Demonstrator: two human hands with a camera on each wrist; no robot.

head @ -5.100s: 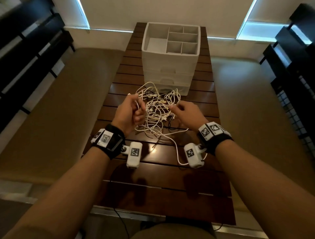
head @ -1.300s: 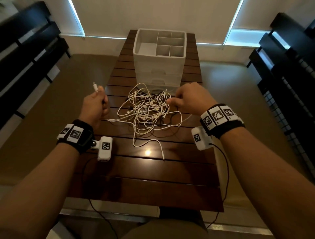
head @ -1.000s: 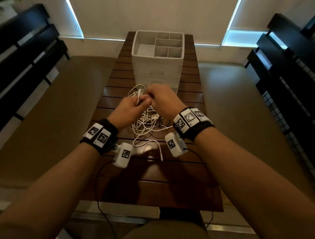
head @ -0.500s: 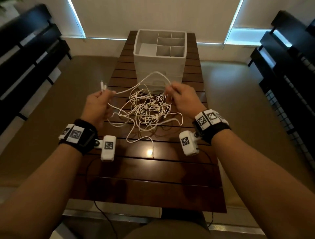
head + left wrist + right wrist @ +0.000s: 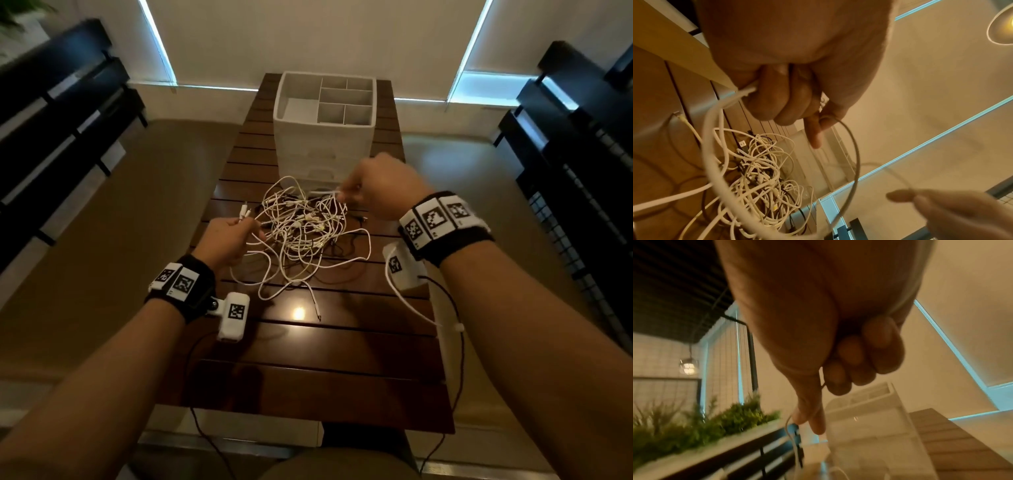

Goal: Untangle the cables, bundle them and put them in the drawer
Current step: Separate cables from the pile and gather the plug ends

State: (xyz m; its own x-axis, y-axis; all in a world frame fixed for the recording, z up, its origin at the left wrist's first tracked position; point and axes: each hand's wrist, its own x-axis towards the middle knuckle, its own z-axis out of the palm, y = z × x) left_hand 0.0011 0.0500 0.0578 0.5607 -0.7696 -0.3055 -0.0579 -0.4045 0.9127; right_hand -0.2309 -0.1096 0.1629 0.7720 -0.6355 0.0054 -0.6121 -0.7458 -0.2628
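A tangle of white cables [image 5: 301, 229] with a few dark ones lies mid-table, also seen as the cable tangle [image 5: 760, 175] in the left wrist view. My left hand [image 5: 227, 240] grips white cable ends at the heap's left side, two plugs [image 5: 245, 214] sticking out above the fist. In the left wrist view my left hand [image 5: 789, 91] is curled round a loop of white cable [image 5: 709, 146]. My right hand [image 5: 376, 186] pinches a white strand at the heap's far right; the right wrist view shows my right hand [image 5: 818, 394] pinching a thin cable [image 5: 789, 426]. The white drawer unit [image 5: 322, 147] stands behind, drawers closed.
The unit's top tray [image 5: 342, 99] has several empty compartments. The dark slatted table [image 5: 308, 359] is narrow, with floor on both sides. Dark slatted benches [image 5: 58, 113] stand at left and right. A black wire [image 5: 459, 342] hangs from my right wrist camera.
Over the last second my hands came together above the heap, then parted. Since half a second ago the left hand has dropped lower and the raised strand between the hands has come down.
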